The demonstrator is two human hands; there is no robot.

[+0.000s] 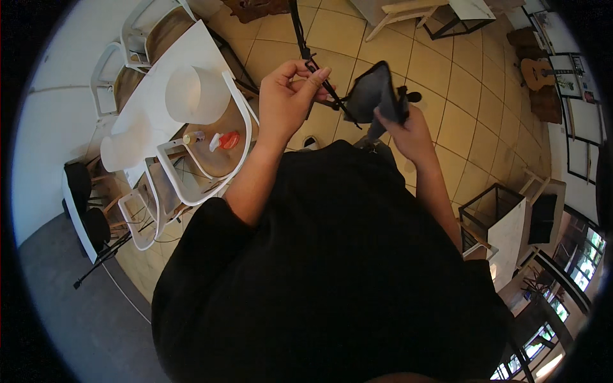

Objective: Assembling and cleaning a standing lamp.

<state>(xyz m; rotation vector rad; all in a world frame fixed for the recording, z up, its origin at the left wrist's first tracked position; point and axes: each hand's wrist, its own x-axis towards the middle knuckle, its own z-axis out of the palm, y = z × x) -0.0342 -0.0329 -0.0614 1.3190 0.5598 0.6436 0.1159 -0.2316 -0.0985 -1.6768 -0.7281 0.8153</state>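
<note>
Raised in front of me, my left hand (290,96) pinches a long, thin black piece (298,29) that looks like a strap or slim rod with a small buckle. It runs up past the top edge of the view, and its lower end reaches toward a dark grey, pouch-like thing (367,92) with a black rim. My right hand (410,135) grips that pouch-like thing by its lower right side. A small black knob-like part (414,97) sticks out just above the right hand. Whether the two pieces are joined I cannot tell.
On the left stands a white table (207,48) with white-framed chairs and whitish round containers (199,94). A red-and-white item (225,140) and a small bottle (193,137) lie on a chair seat. Tiled floor (440,115) spreads ahead; a guitar (537,75) stands far right.
</note>
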